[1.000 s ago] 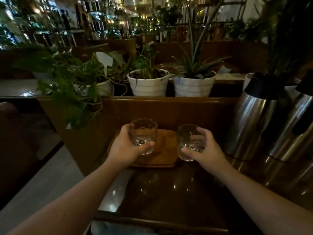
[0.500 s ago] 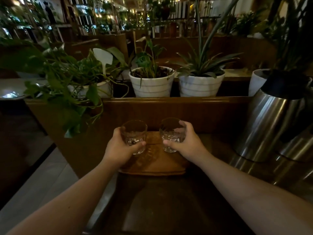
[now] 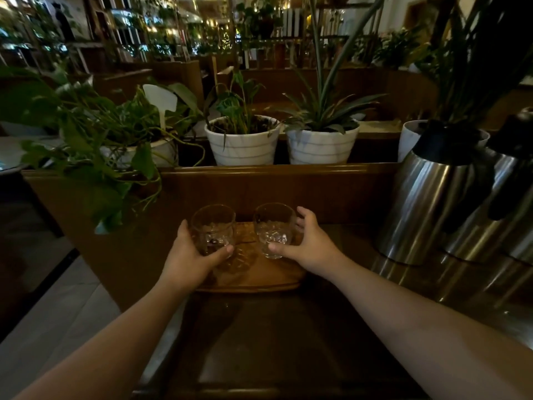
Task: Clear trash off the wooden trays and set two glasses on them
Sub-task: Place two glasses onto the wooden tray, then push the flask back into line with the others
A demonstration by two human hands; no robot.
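Left hand [image 3: 190, 255]: you grip the left glass [image 3: 212, 230].
Right hand [image 3: 310, 246]: your fingers have spread, loosened off the right glass [image 3: 274, 229].
Tray [image 3: 259, 277]: both glasses on it.

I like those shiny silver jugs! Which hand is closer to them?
The right hand. It sits by the right glass, with the silver jugs off to its right. The left hand wraps the left glass, farther away.
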